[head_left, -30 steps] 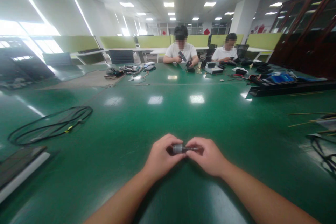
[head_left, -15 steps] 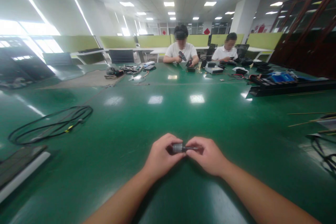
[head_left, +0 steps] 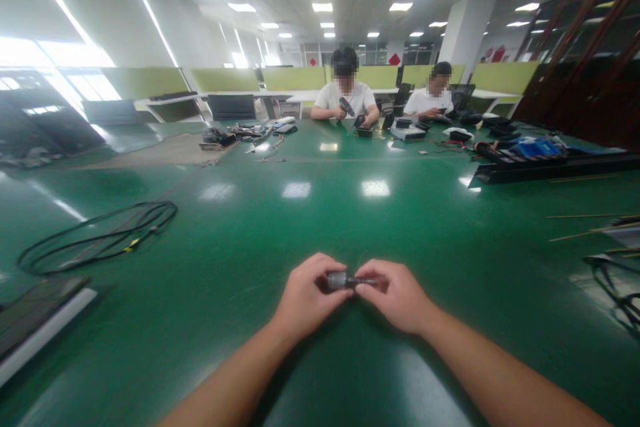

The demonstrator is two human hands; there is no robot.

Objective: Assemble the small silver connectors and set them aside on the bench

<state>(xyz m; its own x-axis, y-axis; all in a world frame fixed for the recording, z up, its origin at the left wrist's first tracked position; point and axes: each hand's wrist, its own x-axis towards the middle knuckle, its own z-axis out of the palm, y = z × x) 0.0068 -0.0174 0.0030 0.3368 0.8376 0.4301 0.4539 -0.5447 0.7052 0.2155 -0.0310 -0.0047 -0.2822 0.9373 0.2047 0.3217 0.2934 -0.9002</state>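
Observation:
Near the front of the green table, my left hand (head_left: 306, 290) is closed around a small grey cylindrical part (head_left: 338, 281). A thinner dark shaft (head_left: 358, 281) runs from the right end of that part. My right hand (head_left: 397, 293) pinches the shaft between thumb and fingers. The piece lies roughly level, and the fingertips of both hands are close together. Fingers hide both of its ends, and its exact kind is too small to make out.
A coiled black cable (head_left: 100, 240) lies left, behind a flat dark panel (head_left: 40, 320). Black cables (head_left: 613, 287) and thin rods (head_left: 580, 233) lie right. Across the table (head_left: 320, 213), one person (head_left: 345, 97) holds a dark tool; another person (head_left: 430, 100) sits beside scattered electronics.
My hands and the part between them stay almost in place, with only a very slight shift. The surroundings look the same.

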